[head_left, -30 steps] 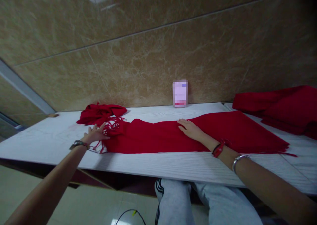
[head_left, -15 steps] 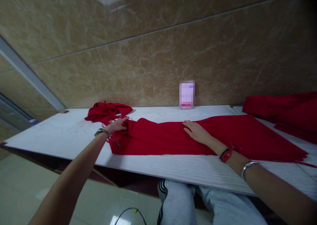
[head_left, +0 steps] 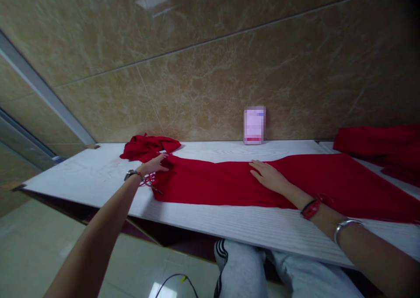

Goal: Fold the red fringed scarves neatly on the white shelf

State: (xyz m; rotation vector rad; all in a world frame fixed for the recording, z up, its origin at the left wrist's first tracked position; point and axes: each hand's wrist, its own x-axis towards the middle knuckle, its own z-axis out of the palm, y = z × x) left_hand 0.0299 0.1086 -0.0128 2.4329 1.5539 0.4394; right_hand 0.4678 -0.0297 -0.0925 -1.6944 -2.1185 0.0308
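Scarf point(head_left: 229, 182): lying stretched flat, left to right, along the middle of the white table point(head_left: 229, 228).
Risk: the fringe point(head_left: 149, 182) is bunching under the left wrist. In my judgement, a sideways drag could be wrinkling the cloth or snagging threads on the watch point(head_left: 130, 173).
Left hand point(head_left: 154, 164): reaching far left, palm down, fingers loosely spread, resting on the scarf's left end, just beside a crumpled red cloth point(head_left: 147, 145).
Right hand point(head_left: 269, 175): lying flat, fingers together, pressing on the scarf's middle.
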